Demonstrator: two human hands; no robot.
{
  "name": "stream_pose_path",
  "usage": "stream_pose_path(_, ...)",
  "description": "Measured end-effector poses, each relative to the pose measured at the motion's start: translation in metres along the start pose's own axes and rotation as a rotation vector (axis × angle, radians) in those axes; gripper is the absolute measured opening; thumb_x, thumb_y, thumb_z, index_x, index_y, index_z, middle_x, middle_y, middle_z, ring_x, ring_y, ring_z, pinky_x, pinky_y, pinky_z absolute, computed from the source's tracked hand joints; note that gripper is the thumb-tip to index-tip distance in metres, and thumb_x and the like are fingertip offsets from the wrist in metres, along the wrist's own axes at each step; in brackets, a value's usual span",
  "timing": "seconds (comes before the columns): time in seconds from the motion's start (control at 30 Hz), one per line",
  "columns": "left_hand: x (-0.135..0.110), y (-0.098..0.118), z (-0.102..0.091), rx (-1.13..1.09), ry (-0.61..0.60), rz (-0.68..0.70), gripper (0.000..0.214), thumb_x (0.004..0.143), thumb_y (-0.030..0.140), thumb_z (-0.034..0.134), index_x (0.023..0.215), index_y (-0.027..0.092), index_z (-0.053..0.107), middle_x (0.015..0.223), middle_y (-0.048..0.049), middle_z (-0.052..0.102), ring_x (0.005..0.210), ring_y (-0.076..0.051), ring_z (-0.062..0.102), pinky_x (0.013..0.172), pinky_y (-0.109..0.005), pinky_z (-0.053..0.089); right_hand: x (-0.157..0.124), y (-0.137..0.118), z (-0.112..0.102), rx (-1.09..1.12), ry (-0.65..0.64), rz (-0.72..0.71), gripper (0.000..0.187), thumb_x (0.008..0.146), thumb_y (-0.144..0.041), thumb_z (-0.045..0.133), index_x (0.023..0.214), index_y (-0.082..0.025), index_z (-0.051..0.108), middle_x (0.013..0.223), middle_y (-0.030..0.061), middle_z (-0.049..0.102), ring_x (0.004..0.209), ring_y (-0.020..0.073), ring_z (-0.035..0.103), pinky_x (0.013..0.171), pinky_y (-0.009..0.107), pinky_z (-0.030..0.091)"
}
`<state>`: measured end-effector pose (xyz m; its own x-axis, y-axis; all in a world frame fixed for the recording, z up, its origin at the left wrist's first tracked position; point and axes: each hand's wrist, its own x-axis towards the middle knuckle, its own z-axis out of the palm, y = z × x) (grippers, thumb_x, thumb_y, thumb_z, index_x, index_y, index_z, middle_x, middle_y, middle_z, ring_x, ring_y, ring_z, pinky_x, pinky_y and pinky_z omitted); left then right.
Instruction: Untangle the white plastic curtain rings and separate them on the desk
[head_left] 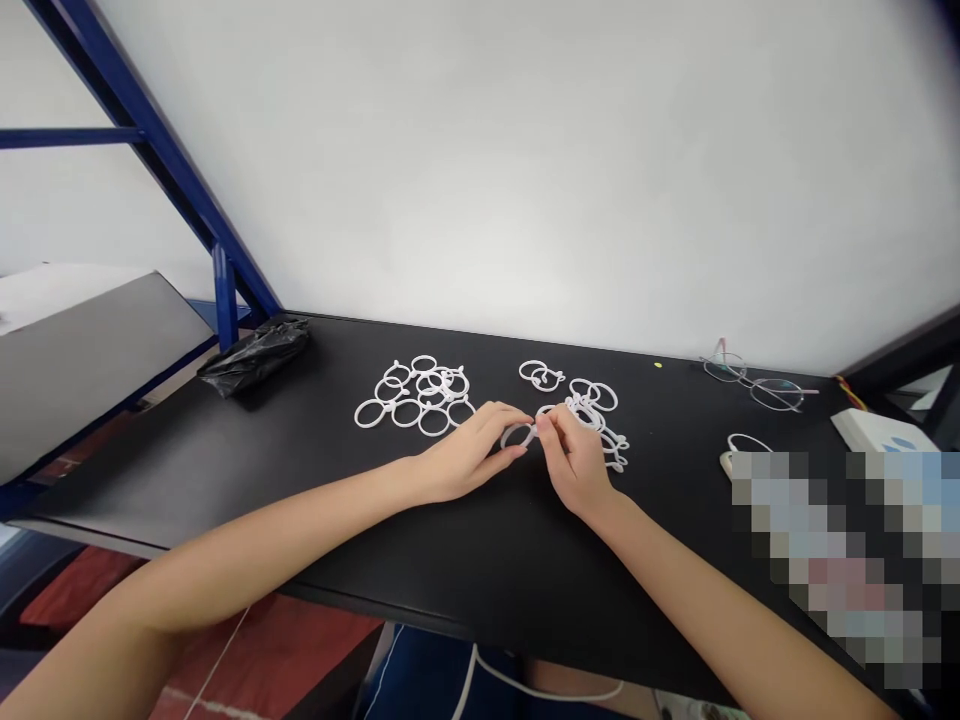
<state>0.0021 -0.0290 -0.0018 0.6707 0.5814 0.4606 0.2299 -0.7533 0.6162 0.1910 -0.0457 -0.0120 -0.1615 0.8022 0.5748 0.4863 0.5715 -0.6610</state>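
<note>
Two bare hands at a black tabletop point(420, 560), as I follow them from afar through the head camera. The right hand point(574, 462) closes thumb and forefinger in a pinch on the upper rim of one white plastic ring point(517, 435), just beside a tangled clump of linked rings point(592, 412). The left hand point(469, 455) comes in from the other side, its fingers point(506, 428) curved, with their tips at the ring's left side; I cannot tell whether they grip it or only touch it.

I judge the rings light, thin and fairly stiff, with a little spring. They look smooth, so they may skid on the tabletop, and a ring caught in the clump may drag its neighbours. I would take hold on the bare rim, clear of the small tabs and of any crossing ring.

A looser group of overlapping rings point(416, 395) lies left of the hands, and a small linked pair point(541, 375) lies beyond them. The nearest room for moving is toward the near table edge point(480, 622); the white wall point(525, 170) stands along the far edge. A black plastic bag point(255, 355) sits at the left end, and eyeglasses point(754, 382) sit at the right.
</note>
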Motion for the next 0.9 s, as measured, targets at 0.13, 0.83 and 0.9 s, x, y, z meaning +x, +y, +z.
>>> stream_pose_path(0.13, -0.001, -0.005, 0.001, -0.040, 0.018, 0.001, 0.030, 0.098, 0.027, 0.044, 0.127, 0.021, 0.043, 0.117, -0.0121, 0.056, 0.098, -0.020, 0.053, 0.086, -0.035, 0.046, 0.002, 0.000, -0.001, -0.041, -0.057, -0.042, 0.031, 0.100, -0.024, 0.038, 0.069, -0.022, 0.035, 0.054, -0.0074, 0.033, 0.043, 0.0085, 0.032, 0.045, 0.025, 0.026)
stream_pose_path(0.83, 0.000, 0.002, 0.002, -0.298, 0.114, -0.181, 0.024, 0.093, 0.033, 0.054, 0.114, 0.021, 0.055, 0.100, -0.0074, 0.062, 0.089, -0.019, 0.058, 0.082, -0.031, 0.048, 0.000, -0.006, -0.002, -0.087, -0.024, -0.051, 0.035, 0.100, -0.021, 0.037, 0.066, -0.022, 0.029, 0.052, -0.0074, 0.028, 0.042, 0.0072, 0.029, 0.043, 0.024, 0.024)
stream_pose_path(0.9, 0.000, 0.003, 0.002, -0.308, 0.124, -0.177, 0.023, 0.092, 0.031, 0.055, 0.113, 0.020, 0.056, 0.100, -0.0073, 0.062, 0.088, -0.018, 0.058, 0.082, -0.030, 0.048, -0.001, -0.006, -0.003, -0.073, -0.045, -0.043, 0.034, 0.100, -0.020, 0.037, 0.066, -0.022, 0.030, 0.053, -0.0074, 0.029, 0.042, 0.0071, 0.030, 0.043, 0.024, 0.025)
